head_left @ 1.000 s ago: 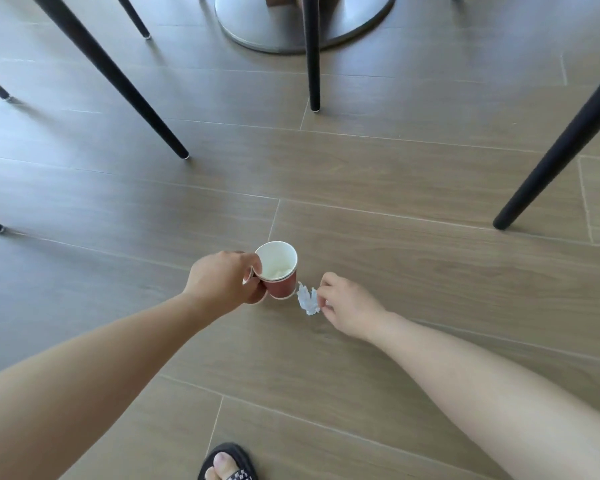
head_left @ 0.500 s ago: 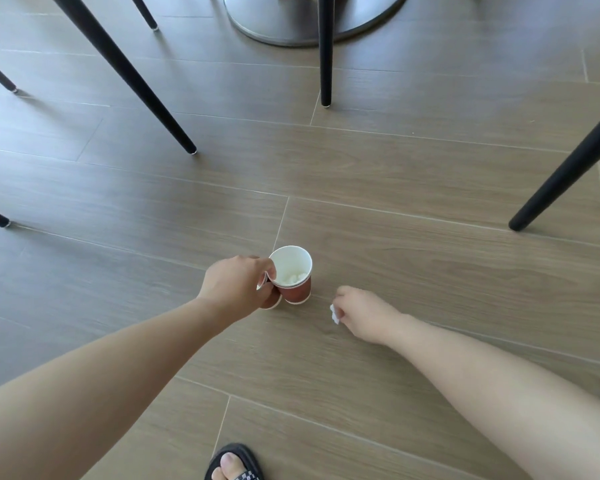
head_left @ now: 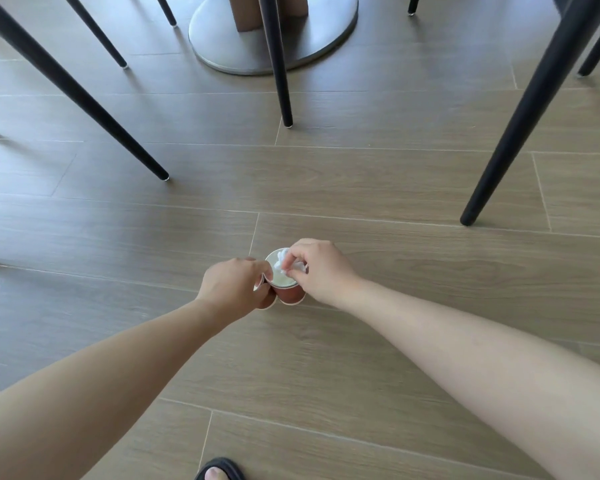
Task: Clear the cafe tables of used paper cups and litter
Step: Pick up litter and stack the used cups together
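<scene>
- Standing nearly upright in the air above the floor, the red paper cup (head_left: 287, 293) has its long axis running from base to rim. Its white mouth tips up toward the camera and its base points down.
- The cup looks light, thin-walled and easy to crush. A gentle wrap round the middle of the wall seems the best hold, or one just under the rolled rim, where it is likely stiffest.
- A crumpled white tissue (head_left: 282, 256) sits at the cup's mouth. It looks soft and almost weightless, with no clear long axis, so a fingertip pinch should be enough.
- The left hand (head_left: 234, 284) curls round the cup's wall from the left. What may be a second cup's base (head_left: 266, 303) shows under its fingers, but I cannot tell.
- The right hand (head_left: 321, 268) pinches the tissue over the rim.
- Farther out are the wood-look floor (head_left: 361, 188), black chair legs (head_left: 281, 64), a round metal table base (head_left: 215, 46) and a sandal (head_left: 220, 471) at the bottom edge.
</scene>
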